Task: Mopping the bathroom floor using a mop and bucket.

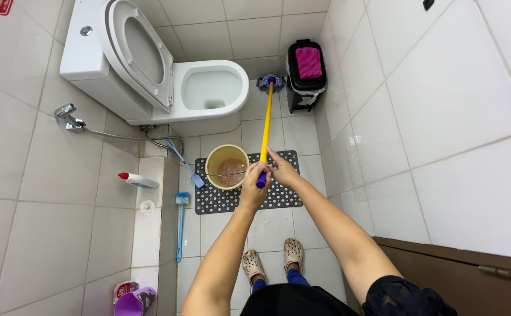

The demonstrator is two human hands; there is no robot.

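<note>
My left hand (253,188) grips the purple end of a mop's yellow handle (265,126). My right hand (282,169) rests on the same handle just above the left. The mop head (270,82), blue and white, lies on the tiled floor between the toilet and the bin. A yellow bucket (227,165) with murky water stands just left of my hands on a dark perforated mat (285,196).
A white toilet (208,90) with its lid raised stands at the far wall. A black bin (305,73) with a pink cloth stands to its right. A blue-handled brush (180,225), a spray hose (71,117) and a white bottle (138,180) lie left. A wooden door (472,275) is right.
</note>
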